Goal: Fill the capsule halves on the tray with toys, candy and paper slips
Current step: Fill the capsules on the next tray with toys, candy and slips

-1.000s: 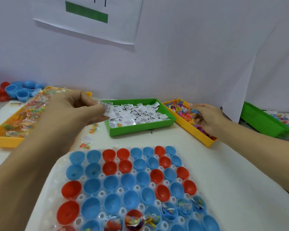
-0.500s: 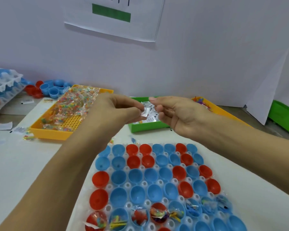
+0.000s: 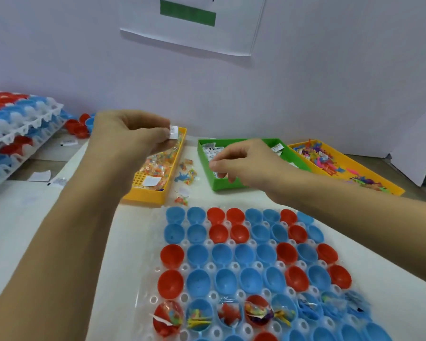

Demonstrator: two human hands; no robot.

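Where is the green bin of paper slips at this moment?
In the head view the green bin sits beyond the capsule tray, between the two yellow bins of candy and toys, with the right hand over it.

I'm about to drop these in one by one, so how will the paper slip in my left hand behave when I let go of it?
The paper slip looks thin and tiny, pinched at the left hand's fingertips, so it is probably very light and may flutter off target. Slips in the filled capsule halves lie curled, so it likely bends easily.
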